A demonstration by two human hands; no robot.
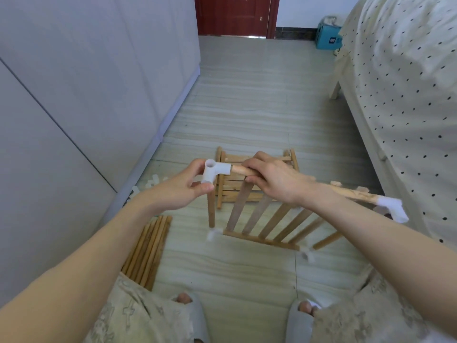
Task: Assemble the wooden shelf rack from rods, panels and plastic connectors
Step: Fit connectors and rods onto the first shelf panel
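Note:
My left hand (184,188) pinches a white plastic corner connector (215,170) held in the air. Its side socket sits on the end of a wooden rod (241,170), which my right hand (274,180) grips. The rod runs right to a second white connector (393,207). Below hangs a slatted wooden panel (269,219) framed by rods, with a vertical rod (211,211) under the left connector and white connectors at the lower corners (212,235). More slatted panels (235,186) lie stacked flat on the floor behind.
A bundle of loose wooden rods (148,248) lies on the floor at my left knee. Spare white connectors (153,181) sit along the grey wardrobe (74,95). A bed with a dotted cover (408,107) stands at the right. My slippered feet are at the bottom.

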